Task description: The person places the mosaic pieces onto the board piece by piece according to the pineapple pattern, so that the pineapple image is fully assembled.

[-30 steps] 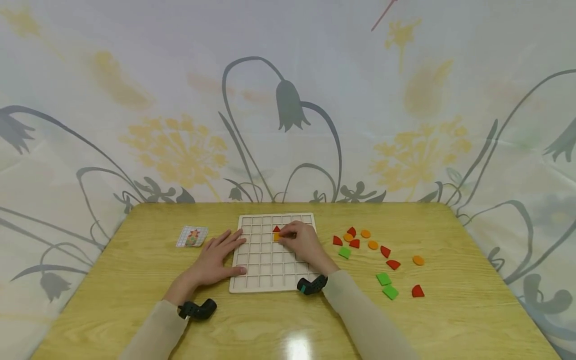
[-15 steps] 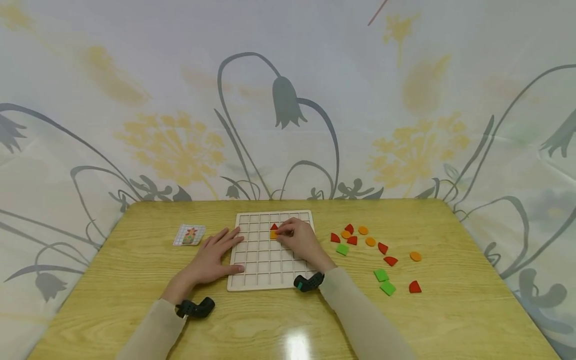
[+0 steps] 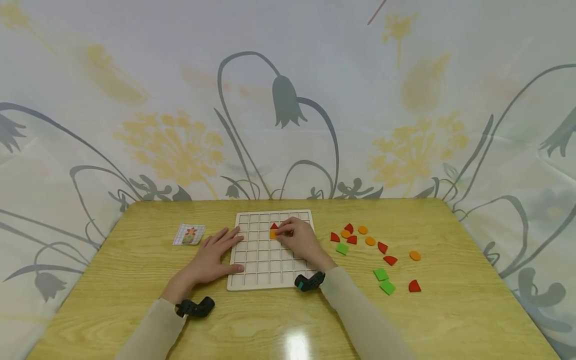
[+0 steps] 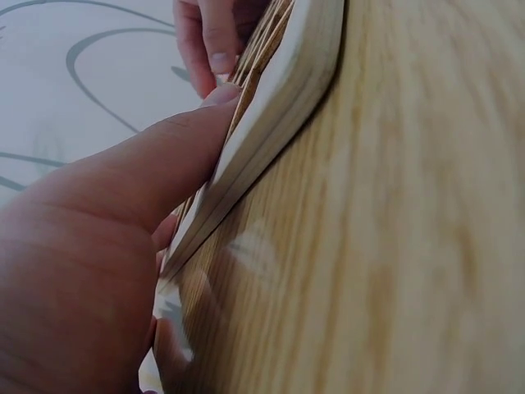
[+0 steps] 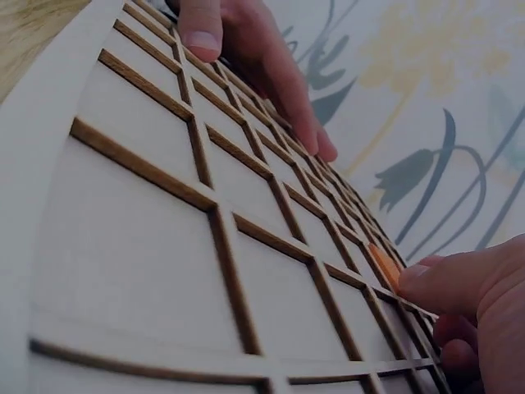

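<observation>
A pale wooden grid board (image 3: 252, 282) lies on the table. My left hand (image 3: 215, 260) rests on its left edge with fingers spread; in the left wrist view the thumb (image 4: 164, 164) lies along the board's rim. My right hand (image 3: 300, 240) is over the upper middle of the board, pinching an orange square tile (image 3: 273, 234) at its right side. The right wrist view shows the thumb against the orange tile (image 5: 385, 267) at a cell; whether it sits flat there is hard to tell. A red triangle tile (image 3: 274, 226) lies in the cell just above.
Right of the board lie loose tiles: several red quarter circles (image 3: 390, 260), several orange discs (image 3: 415, 256) and green squares (image 3: 381, 274). A small card with a printed coloured figure (image 3: 189, 234) is left of the board. A patterned wall covering (image 3: 288, 150) stands behind the table.
The head view has shifted slightly. Both hands keep nearly the same places on the board, and the right fingers stay at the orange square tile.
</observation>
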`<state>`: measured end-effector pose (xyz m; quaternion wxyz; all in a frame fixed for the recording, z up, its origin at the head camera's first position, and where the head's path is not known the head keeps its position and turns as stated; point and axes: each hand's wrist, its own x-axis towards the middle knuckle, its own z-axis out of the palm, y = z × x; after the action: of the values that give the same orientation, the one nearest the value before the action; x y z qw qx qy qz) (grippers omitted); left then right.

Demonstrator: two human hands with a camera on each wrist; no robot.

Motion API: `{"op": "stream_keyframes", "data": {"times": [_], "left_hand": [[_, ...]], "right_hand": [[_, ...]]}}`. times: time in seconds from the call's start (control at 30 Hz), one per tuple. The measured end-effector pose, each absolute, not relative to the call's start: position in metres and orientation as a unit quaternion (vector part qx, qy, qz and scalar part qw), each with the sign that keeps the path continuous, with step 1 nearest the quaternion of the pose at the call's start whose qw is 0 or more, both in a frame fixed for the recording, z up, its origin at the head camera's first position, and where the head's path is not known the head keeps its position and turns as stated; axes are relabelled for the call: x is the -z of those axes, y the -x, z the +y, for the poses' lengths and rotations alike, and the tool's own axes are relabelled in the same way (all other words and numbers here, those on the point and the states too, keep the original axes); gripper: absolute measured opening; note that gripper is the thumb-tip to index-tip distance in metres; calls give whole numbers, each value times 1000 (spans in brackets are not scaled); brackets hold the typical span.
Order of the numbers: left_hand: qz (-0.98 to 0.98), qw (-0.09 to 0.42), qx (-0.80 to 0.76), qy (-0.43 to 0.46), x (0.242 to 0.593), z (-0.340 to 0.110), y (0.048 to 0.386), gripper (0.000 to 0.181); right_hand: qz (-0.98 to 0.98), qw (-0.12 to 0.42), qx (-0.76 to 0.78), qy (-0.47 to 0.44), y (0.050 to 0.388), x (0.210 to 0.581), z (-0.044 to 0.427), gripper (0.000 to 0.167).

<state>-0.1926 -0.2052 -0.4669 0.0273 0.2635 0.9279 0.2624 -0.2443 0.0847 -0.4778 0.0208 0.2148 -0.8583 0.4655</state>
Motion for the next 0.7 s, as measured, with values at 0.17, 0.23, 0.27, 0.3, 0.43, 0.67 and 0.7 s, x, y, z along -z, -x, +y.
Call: {"op": "stream_keyframes", "data": {"times": [0.17,0.23,0.27,0.3,0.43,0.67,0.7], "left_hand": [[930,30,-261,-259,467,-206,193,78],[929,30,-262,-260,467,-206,194,78],[929,29,-261,-261,467,-206,194,78],[929,29,-261,-262,468,-206,193,78],[928,29,-262,-264,468,-206,193,78],[928,27,-264,-262,469,-206,193,78],[928,27,-263,-264,469,-206,193,78]], "right_hand": [[-827,8,-531,-183,249,471,100,13],[-825,3,-540,-169,251,468,111,14],[-826,3,-538,-167,251,465,118,15],[-829,6,-535,-163,252,464,125,16],[-847,27,-508,-157,254,458,158,17],[-874,22,-468,-125,255,454,218,21],[-879,20,-461,-120,254,454,226,21]]}}
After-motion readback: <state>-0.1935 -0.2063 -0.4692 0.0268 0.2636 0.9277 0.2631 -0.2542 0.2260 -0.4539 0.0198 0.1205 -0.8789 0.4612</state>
